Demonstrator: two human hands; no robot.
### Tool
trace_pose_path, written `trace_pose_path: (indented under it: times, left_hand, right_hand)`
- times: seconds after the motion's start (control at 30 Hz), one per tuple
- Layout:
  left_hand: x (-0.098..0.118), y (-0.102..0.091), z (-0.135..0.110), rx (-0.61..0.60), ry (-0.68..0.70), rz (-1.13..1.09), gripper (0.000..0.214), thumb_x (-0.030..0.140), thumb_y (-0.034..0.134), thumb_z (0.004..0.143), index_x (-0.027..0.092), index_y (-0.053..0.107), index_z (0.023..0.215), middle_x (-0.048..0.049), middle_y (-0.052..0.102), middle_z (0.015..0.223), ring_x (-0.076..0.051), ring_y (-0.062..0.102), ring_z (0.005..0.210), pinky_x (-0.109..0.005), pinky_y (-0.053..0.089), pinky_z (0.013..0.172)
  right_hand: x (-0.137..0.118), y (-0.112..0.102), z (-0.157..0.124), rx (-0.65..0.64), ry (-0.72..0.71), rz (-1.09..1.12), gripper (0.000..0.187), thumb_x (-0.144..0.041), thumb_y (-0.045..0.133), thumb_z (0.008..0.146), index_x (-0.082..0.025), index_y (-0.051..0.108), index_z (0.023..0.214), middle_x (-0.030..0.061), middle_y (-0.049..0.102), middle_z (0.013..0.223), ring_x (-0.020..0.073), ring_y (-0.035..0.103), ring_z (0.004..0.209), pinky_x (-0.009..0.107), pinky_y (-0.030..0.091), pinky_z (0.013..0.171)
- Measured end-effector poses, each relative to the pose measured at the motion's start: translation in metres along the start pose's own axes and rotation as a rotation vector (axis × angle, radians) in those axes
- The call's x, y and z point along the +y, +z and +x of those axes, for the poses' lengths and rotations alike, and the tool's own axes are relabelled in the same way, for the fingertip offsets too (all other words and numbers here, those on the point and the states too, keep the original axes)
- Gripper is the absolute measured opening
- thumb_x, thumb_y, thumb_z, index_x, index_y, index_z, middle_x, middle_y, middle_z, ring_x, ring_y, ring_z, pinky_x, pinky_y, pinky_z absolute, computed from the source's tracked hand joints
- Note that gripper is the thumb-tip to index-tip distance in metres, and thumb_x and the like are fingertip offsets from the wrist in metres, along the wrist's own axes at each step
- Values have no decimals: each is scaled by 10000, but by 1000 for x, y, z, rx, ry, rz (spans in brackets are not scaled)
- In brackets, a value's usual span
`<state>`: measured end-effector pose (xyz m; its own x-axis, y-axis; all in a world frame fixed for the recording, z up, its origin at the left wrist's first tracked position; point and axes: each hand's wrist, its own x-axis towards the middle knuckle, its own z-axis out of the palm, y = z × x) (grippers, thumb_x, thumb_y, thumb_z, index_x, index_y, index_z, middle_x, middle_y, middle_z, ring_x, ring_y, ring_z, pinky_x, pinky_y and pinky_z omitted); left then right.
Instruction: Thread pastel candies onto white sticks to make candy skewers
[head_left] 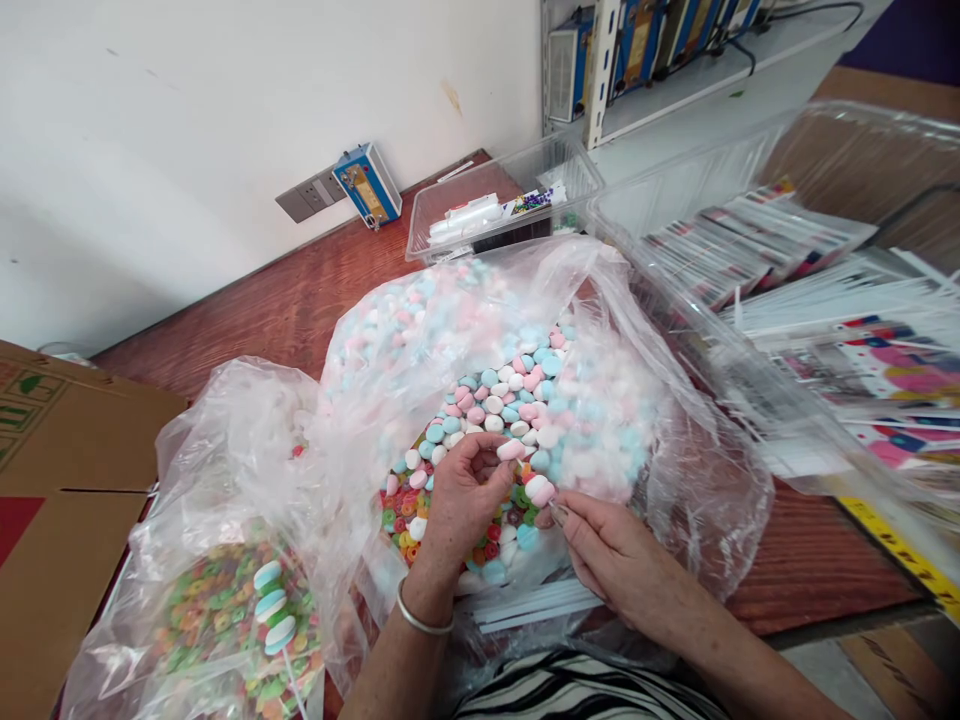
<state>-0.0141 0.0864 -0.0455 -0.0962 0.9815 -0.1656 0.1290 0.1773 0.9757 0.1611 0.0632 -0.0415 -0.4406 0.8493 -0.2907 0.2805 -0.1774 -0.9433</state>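
A big clear plastic bag (675, 470) lies open in front of me, full of pink, blue and white candies (517, 395), with small coloured ring candies (405, 505) at its near side. My left hand (465, 500) reaches into the bag, fingers curled, pinching a pink candy (511, 450) at the fingertips. My right hand (607, 550) is beside it, fingers closed on a pink-and-white candy (541, 490). Several white sticks (532, 605) lie under my right hand. A silver bracelet sits on my left wrist.
A second clear bag (225, 610) at the lower left holds ring candies and a finished candy stick (271, 605). A cardboard box (67, 480) stands at the left. Clear trays (757, 330) with printed packets fill the right side. The table is red-brown wood (300, 300).
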Motion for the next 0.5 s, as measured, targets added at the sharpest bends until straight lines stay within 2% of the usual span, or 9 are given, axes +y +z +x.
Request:
trace_pose_path:
  times: [0.27,0.5]
  left_hand:
    - [-6,-2,-1,-33,20,-31,187,267,688,816,167,643,968,-37,696,839,-143,649,750,-243,520,666]
    - [-6,0,-11,-78,135,62,173,212,656,837,176,659,1006,-56,687,895,-151,649,764,-261,533,687]
  right_hand:
    - [-1,3,3,-44,18,60,278,-319,358,975,-205,537,795,-74,371,522,98,332,430,207,254,394]
    - [3,3,4,-26,-36,7,264,-325,345,986,-200,530,845,-58,417,587,105,355,479,211,291,430]
